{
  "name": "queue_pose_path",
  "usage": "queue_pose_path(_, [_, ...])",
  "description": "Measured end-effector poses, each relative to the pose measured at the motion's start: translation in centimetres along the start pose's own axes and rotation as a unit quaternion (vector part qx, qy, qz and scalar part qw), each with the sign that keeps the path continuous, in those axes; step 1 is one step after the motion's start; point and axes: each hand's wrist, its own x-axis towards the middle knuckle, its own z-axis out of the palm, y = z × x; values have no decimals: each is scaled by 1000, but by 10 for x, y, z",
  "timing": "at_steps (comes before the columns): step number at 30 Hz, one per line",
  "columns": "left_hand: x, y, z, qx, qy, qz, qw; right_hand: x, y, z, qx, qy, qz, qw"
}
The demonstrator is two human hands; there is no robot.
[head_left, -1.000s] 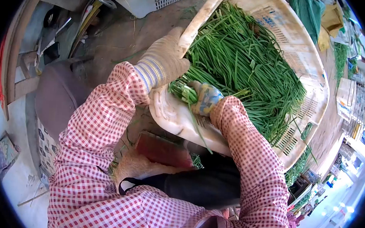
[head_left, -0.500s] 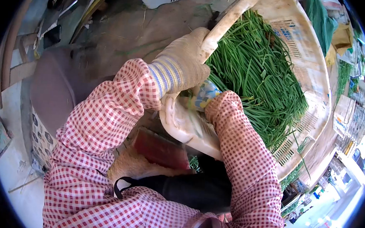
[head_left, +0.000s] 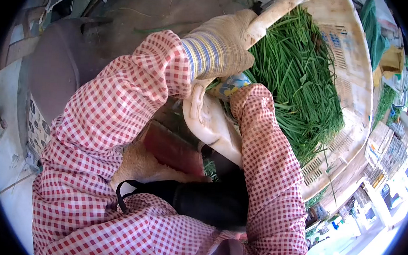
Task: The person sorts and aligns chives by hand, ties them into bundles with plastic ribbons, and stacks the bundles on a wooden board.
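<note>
A white plastic crate (head_left: 359, 35) with slotted walls stands tilted in view, filled with long green chives or similar grassy leaves (head_left: 296, 81). My left hand (head_left: 225, 43), in a beige knit glove with a blue and yellow striped cuff, is closed on the crate's near-left rim. Just below it is my right hand (head_left: 233, 85), in a blue and yellow patterned covering, at the crate's inner edge against the leaves. Its fingers are hidden behind the left glove and rim.
A grey-brown rounded seat (head_left: 53, 67) stands at the left. Below the crate are a red board (head_left: 172, 149) and a tan fleecy cloth (head_left: 141, 165). A green bag (head_left: 372, 32) and stacked goods (head_left: 387, 150) lie beyond the crate at right.
My left hand and the near rim have shifted up and slightly right in view. The right hand stays beside the leaves. The whole view has tilted a little.
</note>
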Motion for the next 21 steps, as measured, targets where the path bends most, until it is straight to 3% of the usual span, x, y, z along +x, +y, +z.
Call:
queue_pose_path(10, [3, -3, 2, 16, -5, 14, 1000, 15, -1, -2, -5, -4, -9, 1000])
queue_pose_path(13, [4, -2, 0, 20, 34, 21, 999, 15, 1, -2, 29, -10, -3, 1000])
queue_pose_path(15, [2, -1, -1, 23, 2, 15, 1000, 10, 2, -1, 77, -12, 14, 997])
queue_pose_path(20, [3, -5, 2, 15, 4, 30, 999, -71, -6, -7, 137, 31, 96, 986])
queue_pose_path(21, [2, -5, 1, 4, 5, 36, 999, -90, 10, 4, 107, 81, 1, 991])
